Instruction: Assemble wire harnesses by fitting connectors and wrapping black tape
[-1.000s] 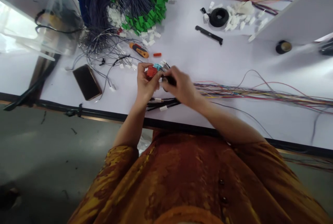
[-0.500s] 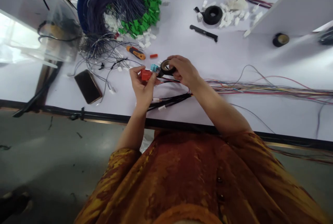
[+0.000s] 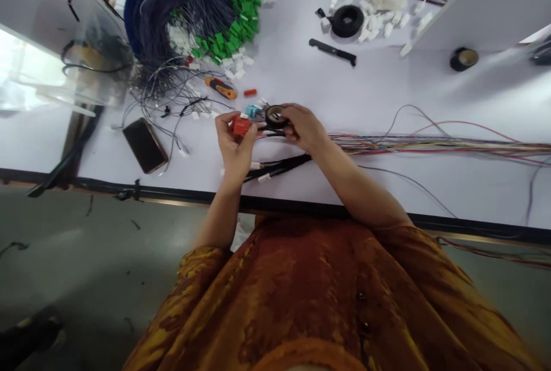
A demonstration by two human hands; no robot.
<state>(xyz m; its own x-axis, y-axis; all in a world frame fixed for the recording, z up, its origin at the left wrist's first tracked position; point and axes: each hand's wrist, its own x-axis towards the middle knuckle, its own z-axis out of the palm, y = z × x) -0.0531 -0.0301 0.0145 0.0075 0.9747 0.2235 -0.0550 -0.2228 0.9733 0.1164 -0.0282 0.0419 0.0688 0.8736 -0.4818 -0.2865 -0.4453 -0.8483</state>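
Note:
My left hand [image 3: 233,144] is closed around a red connector [image 3: 241,126], with the thumb along its right side. In my right hand [image 3: 305,126] is a roll of black tape [image 3: 275,117], pinched at its right edge beside the wires that leave the connector. A light-blue connector [image 3: 252,111] lies just beyond, between the two hands. Below them, black-wrapped wire branches [image 3: 282,165] end in white connectors [image 3: 264,178]. The loose wire bundle [image 3: 413,146] stretches from my right wrist to the right side of the table.
A phone [image 3: 145,145] lies left of my hands. An orange cutter [image 3: 221,88] and a small red piece [image 3: 250,92] sit beyond. Further back are coiled wires with green connectors [image 3: 245,9], a black tape roll [image 3: 347,20], a black tool [image 3: 333,52] and another tape roll [image 3: 464,59].
My right hand and the tape roll have moved slightly down and toward me by the wires. My left hand keeps its hold on the red connector. The whole view has shifted a little.

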